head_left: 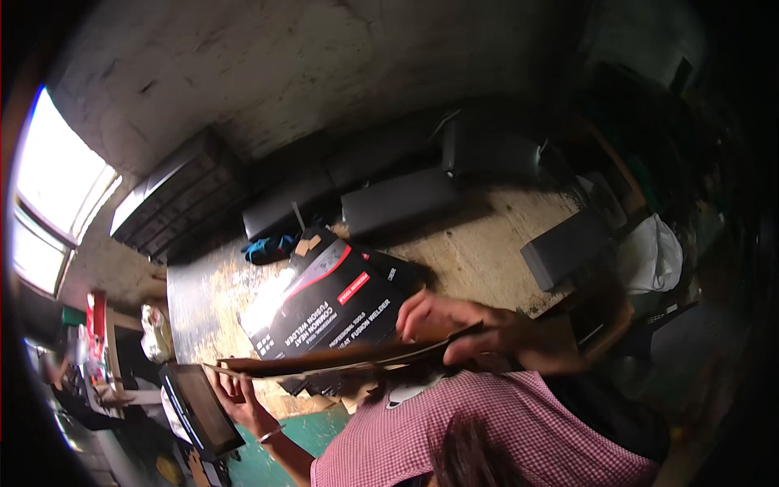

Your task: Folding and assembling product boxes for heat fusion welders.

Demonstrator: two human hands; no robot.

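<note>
The person's 2 hands are at opposite ends of a thin brown sheet, apparently cardboard and seen almost edge-on, which is raised in front of the chest. The left hand is closed around the sheet's left end, with a pale bracelet at the wrist. The right hand is about half open at the other end, thumb on the near side and fingers arched out beyond the far side (slightly blurred, so I cannot tell how firmly it grips).

Just past the sheet, a black carton with white and red print lies on the table, whose pale top is worn and patchy. Near the carton's far edge sits a small blue item, too small to identify. Dark grey boxes line the back of the table, and 1 more grey box stands at the right, near a white plastic bag. At the left, a stack of dark boxes stands near a bright window.
</note>
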